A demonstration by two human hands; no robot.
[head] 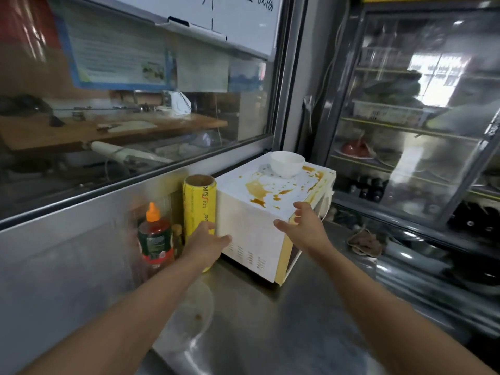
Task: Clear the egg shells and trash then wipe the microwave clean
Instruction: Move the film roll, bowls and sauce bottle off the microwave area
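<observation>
One white microwave (259,212) sits on the steel counter (311,320), its top marked with several orange-brown spill patches (257,188), too scattered to count exactly. One white bowl (287,163) stands on top of it. One roll of cling film (199,201) in a yellow wrapper stands upright just beside the microwave. One sauce bottle (155,236) with an orange cap stands near the roll, with what may be a second, smaller bottle partly hidden behind it. One clear plate (189,315) lies on the counter. One brown rag (365,242) lies further along. Two hands are in view: one left hand (207,242) and one right hand (303,226).
</observation>
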